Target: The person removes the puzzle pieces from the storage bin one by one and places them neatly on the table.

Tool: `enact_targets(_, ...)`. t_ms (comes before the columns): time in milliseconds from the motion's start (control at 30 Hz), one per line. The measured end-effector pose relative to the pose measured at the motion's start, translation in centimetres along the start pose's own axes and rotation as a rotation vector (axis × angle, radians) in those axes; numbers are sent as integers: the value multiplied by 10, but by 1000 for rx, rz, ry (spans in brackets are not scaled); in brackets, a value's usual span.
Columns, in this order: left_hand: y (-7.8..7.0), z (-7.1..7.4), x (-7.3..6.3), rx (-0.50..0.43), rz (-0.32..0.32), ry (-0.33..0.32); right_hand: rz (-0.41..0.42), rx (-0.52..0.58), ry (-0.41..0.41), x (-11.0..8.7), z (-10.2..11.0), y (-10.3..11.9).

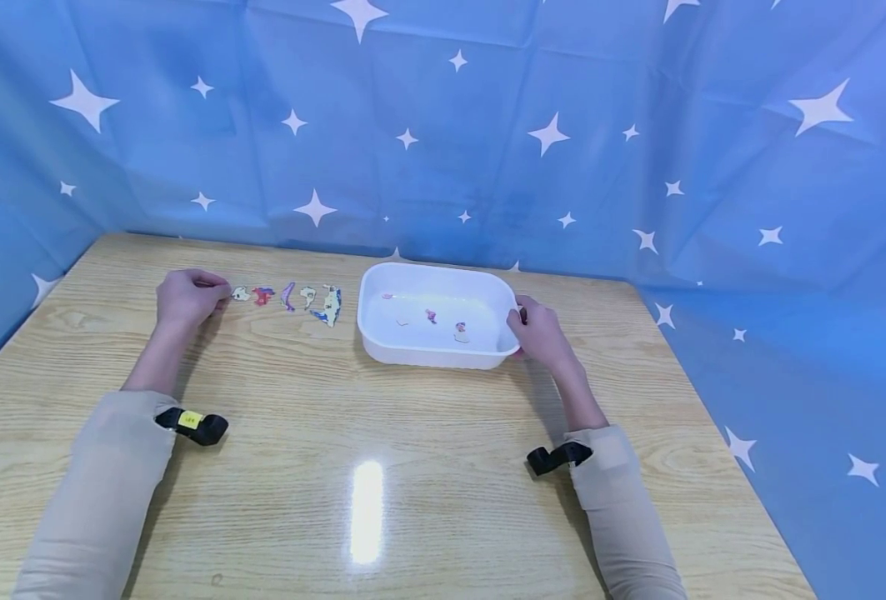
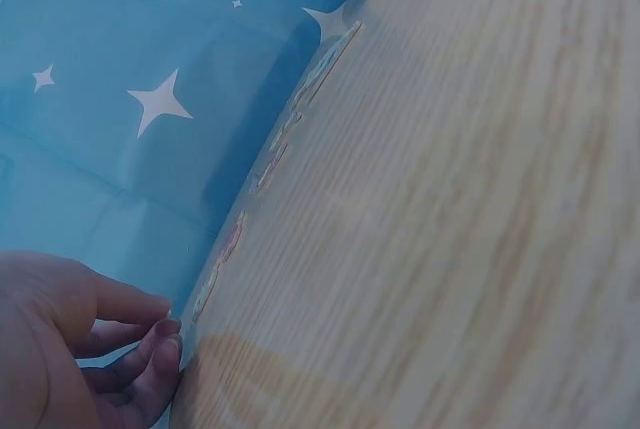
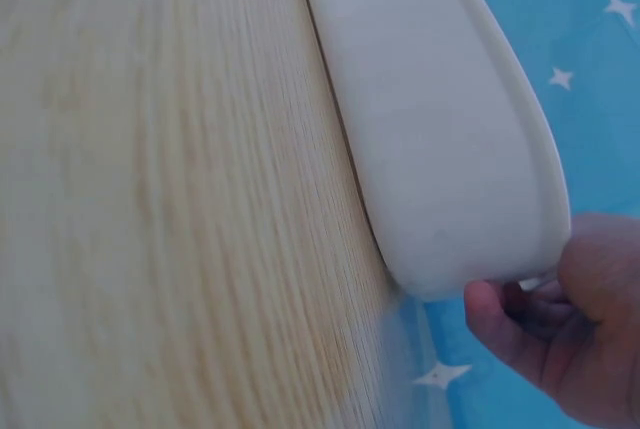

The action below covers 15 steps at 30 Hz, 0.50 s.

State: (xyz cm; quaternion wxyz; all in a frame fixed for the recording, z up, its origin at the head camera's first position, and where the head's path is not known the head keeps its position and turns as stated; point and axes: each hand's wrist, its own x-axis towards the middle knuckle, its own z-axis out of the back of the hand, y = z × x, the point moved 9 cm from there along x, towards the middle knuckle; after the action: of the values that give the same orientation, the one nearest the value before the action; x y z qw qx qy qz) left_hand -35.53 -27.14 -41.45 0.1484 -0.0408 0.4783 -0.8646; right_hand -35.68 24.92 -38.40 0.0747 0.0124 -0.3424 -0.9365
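My left hand [image 1: 189,296] is at the left end of a row of small flat cutouts. Its fingertips come together low over the table, beside a pale cutout [image 1: 241,293]; whether a piece is between them is hidden. Rightward in the row lie a red cutout [image 1: 263,296], a purple curved one [image 1: 287,297], a small cream one [image 1: 307,296] and a larger cream-and-blue one [image 1: 330,306]. My right hand [image 1: 540,333] grips the right end of a white plastic tub [image 3: 440,129] at its rim. Inside the tub lie several small pieces, among them a pink-purple one [image 1: 431,316].
The wooden table [image 1: 443,433] reaches a blue curtain with white stars [image 1: 443,108] at the back and right. A bright light reflection [image 1: 367,512] shows near the front. Black camera mounts [image 1: 195,423] sit on both sleeves.
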Motion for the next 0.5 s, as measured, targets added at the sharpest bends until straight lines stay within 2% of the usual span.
enact_targets(233,-12,-2,-4,-33,-37,20,-4,-11,-4,0,0,0)
enact_targets(500,-43,-16,-15,-70,-139,84,11,-6,-6,1,0,1)
